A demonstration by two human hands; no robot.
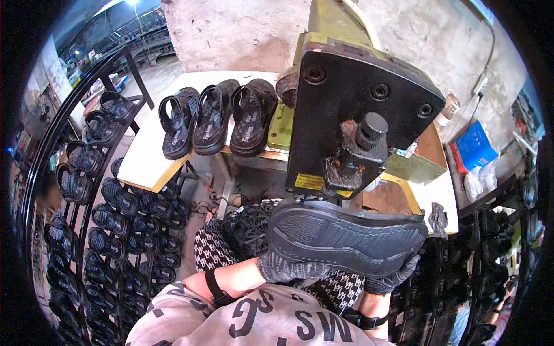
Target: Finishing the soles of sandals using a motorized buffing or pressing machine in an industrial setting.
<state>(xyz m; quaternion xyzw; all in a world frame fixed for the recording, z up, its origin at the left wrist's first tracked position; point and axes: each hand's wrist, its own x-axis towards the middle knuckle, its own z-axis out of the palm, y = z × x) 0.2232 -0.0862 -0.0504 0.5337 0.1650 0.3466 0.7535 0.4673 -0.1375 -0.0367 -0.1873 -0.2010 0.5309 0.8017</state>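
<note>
A black sandal is held sole-up toward me, its ribbed and grooved underside showing. My left hand, in a dark grey knit glove, grips it from below near its left end. At the right end my gloved right hand closes round the lower edge. The sandal's upper edge is right below the head of a black and green machine, by its worn metal working part; whether they touch I cannot tell. The sandal's straps and inner side are hidden.
Three black sandals stand in a row on the white table left of the machine. Racks full of sandals flank me on the left and right. A cardboard box and a blue and red box sit at right. Black trimmings lie below.
</note>
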